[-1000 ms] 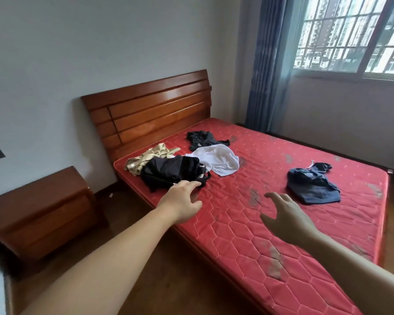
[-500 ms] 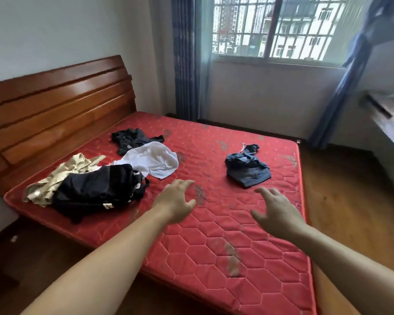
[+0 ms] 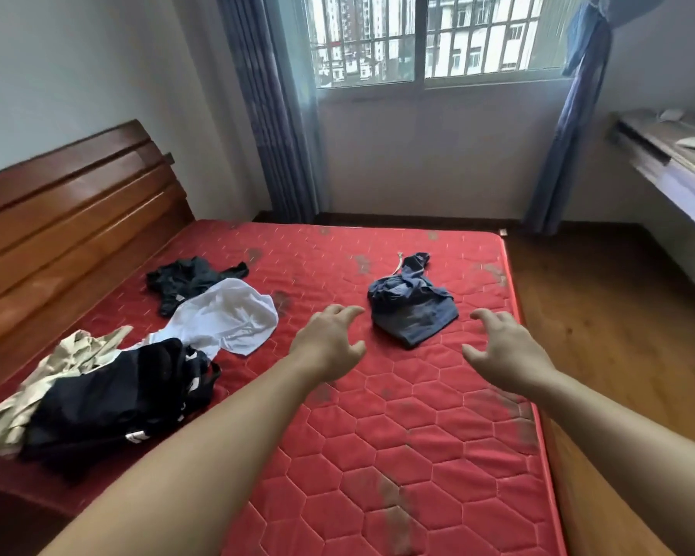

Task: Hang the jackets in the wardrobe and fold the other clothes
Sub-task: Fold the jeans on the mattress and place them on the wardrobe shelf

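Note:
Several crumpled clothes lie on a bare red mattress. A dark blue garment sits toward the far right side. On the left lie a white garment, a small black garment behind it, a black jacket with white stripes and a beige garment under it. My left hand hovers just left of the blue garment, fingers spread and loosely curled, holding nothing. My right hand hovers just right of it, likewise empty. No wardrobe is in view.
A wooden headboard runs along the left. A barred window with blue curtains faces me. A worn shelf juts from the right wall. Wooden floor lies right of the bed.
The view has swung right, from the headboard side toward the window. Both hands have moved away from the black jacket and now flank the blue garment.

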### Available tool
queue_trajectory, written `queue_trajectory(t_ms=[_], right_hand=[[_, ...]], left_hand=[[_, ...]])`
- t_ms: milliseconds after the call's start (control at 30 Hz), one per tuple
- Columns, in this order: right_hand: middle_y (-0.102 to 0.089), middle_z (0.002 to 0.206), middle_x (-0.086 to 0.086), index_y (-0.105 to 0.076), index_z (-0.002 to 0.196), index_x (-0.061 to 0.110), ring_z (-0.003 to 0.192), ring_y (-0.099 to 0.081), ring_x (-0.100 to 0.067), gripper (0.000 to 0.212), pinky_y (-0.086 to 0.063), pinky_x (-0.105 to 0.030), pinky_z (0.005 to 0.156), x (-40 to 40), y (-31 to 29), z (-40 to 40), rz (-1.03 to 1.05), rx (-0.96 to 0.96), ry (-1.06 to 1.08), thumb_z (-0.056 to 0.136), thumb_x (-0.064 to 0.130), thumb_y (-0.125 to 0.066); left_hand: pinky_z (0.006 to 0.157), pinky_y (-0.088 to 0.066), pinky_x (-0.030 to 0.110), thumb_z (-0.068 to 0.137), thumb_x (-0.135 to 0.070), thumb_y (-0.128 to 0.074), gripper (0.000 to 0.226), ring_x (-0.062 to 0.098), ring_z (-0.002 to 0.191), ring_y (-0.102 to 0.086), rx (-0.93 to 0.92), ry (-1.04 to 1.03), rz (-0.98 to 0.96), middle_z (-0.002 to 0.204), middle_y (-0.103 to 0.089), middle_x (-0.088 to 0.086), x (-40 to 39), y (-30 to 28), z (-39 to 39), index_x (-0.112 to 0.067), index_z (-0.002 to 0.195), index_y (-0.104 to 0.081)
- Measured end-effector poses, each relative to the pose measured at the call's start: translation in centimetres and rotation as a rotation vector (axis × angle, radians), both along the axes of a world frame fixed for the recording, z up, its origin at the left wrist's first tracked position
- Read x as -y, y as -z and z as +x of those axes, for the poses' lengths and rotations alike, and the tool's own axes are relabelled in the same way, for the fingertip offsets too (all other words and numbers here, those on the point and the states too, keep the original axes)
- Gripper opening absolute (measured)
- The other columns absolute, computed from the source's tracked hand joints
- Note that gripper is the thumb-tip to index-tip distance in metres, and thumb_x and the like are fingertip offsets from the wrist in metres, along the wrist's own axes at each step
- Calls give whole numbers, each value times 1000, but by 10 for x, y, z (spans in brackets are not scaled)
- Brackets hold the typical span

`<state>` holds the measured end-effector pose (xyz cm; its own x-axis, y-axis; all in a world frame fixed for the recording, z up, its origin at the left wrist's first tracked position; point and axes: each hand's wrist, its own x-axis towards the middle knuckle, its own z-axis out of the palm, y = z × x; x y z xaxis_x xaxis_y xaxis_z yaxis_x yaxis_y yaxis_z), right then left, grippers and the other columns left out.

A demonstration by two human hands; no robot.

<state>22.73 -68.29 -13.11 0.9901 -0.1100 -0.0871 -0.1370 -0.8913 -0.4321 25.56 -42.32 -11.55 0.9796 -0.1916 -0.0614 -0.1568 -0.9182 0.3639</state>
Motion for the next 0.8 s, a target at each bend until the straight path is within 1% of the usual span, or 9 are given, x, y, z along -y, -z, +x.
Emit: queue_trajectory(t_ms=[200, 400, 500, 633, 800], right_hand=[[-42, 142, -8, -34, 145, 25, 126, -45, -28, 63, -43, -47, 102, 9, 12, 55, 21, -44, -3, 88, 40, -58], [-41, 142, -8, -35, 144, 24, 127, -45, -29, 62, -43, -46, 102, -1, 32, 101, 29, -80, 18, 89, 40, -58], [-42, 140, -8, -36, 143, 24, 126, -45, -29, 60, -42, -46, 102, -12, 45, 126, -3, -109, 33, 89, 39, -57], [-45, 136, -7, -40, 137, 24, 122, -48, -28, 53, -45, -44, 97, -28, 65, 168, -53, -123, 83, 89, 38, -56], [-47, 133, -8, -42, 136, 22, 121, -49, -29, 52, -46, -43, 95, -41, 97, 232, -72, -133, 133, 88, 37, -56]], left_hand=[[100, -46, 44, 88, -35, -57, 59, 22, 122, -50, -42, -4, 23, 148, -39, -4, 15, 10, 51, -35, 144, -39], [105, -41, 43, 88, -34, -57, 60, 23, 130, -43, -91, 12, 29, 149, -38, -2, 10, 38, 102, -34, 145, -38], [104, -42, 43, 87, -34, -56, 61, 22, 130, -43, -113, 30, 32, 148, -39, -4, -1, 59, 132, -34, 145, -37], [101, -44, 41, 87, -35, -54, 60, 22, 126, -45, -120, 51, 55, 147, -40, -4, -16, 87, 191, -35, 145, -37], [101, -41, 41, 88, -35, -53, 60, 25, 129, -41, -108, 68, 88, 146, -40, -2, -15, 119, 269, -34, 146, -35]])
